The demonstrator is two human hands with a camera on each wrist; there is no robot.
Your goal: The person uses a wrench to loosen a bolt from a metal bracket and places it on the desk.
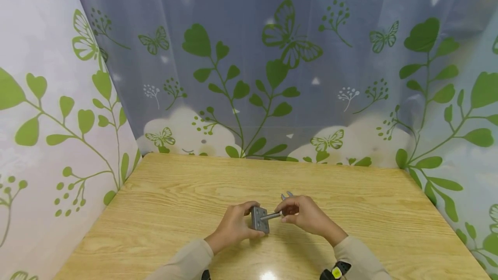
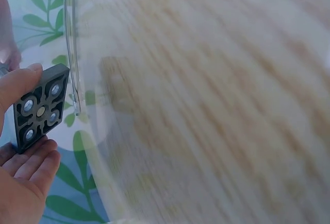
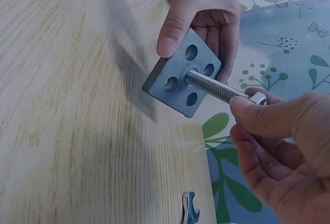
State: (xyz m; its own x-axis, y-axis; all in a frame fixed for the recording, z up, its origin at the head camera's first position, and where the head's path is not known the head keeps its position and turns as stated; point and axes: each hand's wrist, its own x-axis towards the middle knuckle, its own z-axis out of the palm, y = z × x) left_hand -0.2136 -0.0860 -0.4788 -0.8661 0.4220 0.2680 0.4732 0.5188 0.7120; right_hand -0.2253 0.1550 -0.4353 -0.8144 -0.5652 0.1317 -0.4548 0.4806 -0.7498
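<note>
My left hand (image 1: 232,224) holds a square grey metal plate (image 3: 178,72) by its edges, thumb on one side and fingers on the other. Round holes surround the plate's middle, where a long threaded bolt (image 3: 216,87) stands out from the face. At the bolt's outer end, by its hex head (image 3: 259,98), the thumb and fingers of my right hand (image 1: 307,216) pinch it. In the left wrist view, the plate's back (image 2: 41,112) shows a dark recessed pattern, several holes and a round bolt end in the centre.
An open-ended wrench (image 3: 188,208) lies on the wooden table (image 1: 175,193), partly hidden behind the right hand in the head view. Printed curtains (image 1: 241,98) with green leaves and butterflies enclose the table's back and sides.
</note>
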